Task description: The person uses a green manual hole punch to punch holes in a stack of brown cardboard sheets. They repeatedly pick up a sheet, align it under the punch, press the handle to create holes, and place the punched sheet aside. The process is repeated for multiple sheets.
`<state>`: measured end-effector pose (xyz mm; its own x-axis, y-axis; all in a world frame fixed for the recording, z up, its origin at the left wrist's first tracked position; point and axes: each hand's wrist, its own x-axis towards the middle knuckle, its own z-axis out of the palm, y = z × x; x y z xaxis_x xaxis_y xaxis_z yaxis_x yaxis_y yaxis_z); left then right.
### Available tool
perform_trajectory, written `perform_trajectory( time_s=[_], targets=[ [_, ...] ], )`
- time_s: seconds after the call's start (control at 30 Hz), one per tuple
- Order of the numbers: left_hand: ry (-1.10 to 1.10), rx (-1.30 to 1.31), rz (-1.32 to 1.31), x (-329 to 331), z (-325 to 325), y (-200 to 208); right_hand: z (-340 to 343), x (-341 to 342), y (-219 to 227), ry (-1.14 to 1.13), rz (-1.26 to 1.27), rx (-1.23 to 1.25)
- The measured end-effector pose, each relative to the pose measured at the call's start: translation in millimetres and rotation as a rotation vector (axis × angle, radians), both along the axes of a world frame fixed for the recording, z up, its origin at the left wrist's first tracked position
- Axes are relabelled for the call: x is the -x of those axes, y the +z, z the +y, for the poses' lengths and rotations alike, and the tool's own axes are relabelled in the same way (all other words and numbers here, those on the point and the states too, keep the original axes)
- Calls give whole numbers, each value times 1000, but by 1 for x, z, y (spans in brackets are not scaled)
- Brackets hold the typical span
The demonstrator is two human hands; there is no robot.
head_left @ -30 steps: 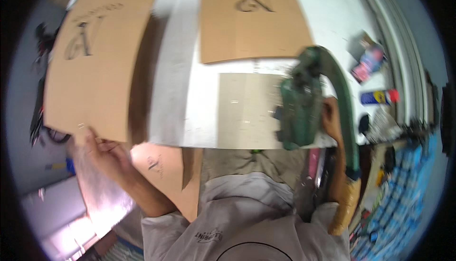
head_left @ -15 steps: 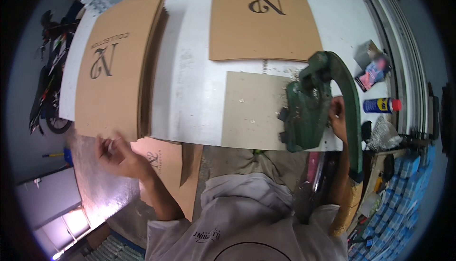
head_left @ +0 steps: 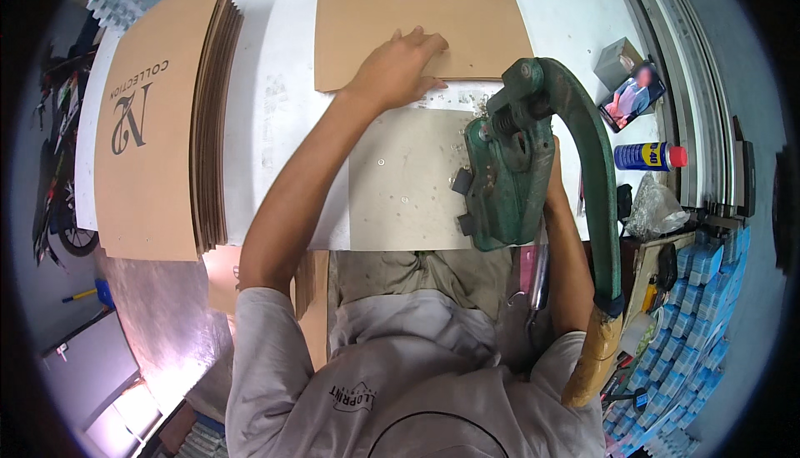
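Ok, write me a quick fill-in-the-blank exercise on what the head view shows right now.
1. The person's ____ hand is at the near edge of the middle brown cardboard.
2. The lever press is painted ____.
3. The blue spray can has a ____ cap.
4. The tabletop under the cardboard is ____.

Missing words: left; green; red; white.

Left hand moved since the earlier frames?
Yes. Judged against the green press, the left hand went rightward and away from the body, from the left cardboard stack to the far cardboard.
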<state>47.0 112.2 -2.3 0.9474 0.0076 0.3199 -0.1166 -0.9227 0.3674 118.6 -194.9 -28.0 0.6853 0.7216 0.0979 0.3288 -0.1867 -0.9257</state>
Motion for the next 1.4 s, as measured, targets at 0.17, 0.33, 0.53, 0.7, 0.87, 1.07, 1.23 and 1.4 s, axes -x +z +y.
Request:
perform_trajectory(
  time_s=[0.17,0.33,0.53,0.7,0.87,1.07,1.23,1.4],
  targets=[
    [-48,155,231,-6,6,11,2,9,-16,-101,47,-80],
    [-108,28,85,-3,-6,3,0,14,-24,-177,64,-134],
    [-36,-42,-70,8,-18,-7,13,28,25,-247,129,-87],
    [-21,-199,30,8,-31,1,10,13,15,-164,234,-53],
    [-7,-227,-106,10,-32,-10,16,13,14,-91,8,-55],
    [7,-217,-121,10,-35,-15,6,10,-8,-139,227,-56],
    [4,-218,-135,8,-34,-15,8,-2,-17,-197,267,-31],
    [36,-219,-13,14,-35,-4,21,7,9,-236,185,21]
  ],
)
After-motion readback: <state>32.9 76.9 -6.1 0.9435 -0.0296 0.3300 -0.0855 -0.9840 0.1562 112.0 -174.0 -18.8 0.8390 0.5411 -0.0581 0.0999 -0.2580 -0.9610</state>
